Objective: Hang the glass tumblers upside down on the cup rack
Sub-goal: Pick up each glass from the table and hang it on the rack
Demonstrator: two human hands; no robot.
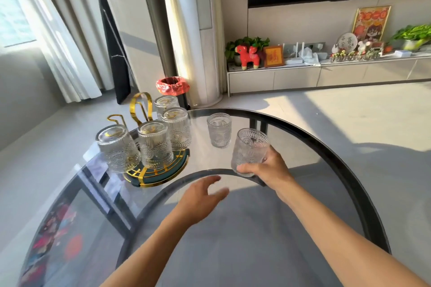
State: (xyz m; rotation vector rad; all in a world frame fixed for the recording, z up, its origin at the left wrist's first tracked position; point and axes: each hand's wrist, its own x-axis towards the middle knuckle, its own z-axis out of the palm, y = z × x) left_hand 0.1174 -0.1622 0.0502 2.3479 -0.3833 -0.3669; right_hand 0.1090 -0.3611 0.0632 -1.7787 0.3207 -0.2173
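A gold cup rack [140,106] on a dark green round base [161,175] stands at the left of the glass table. Several embossed glass tumblers hang upside down on it, the nearest ones at left [116,148] and centre [155,144]. One gold hook [114,117] at the back left is bare. An upright tumbler [219,130] stands alone on the table right of the rack. My right hand [268,171] holds another tumbler [248,150] upright by its lower part, just above the table. My left hand [201,198] hovers open over the table, near the rack's base.
The round glass table [326,147] has a dark rim and a dark frame beneath. Beyond it stand a bin with a red bag [172,87], curtains, and a low TV cabinet [326,74] with ornaments.
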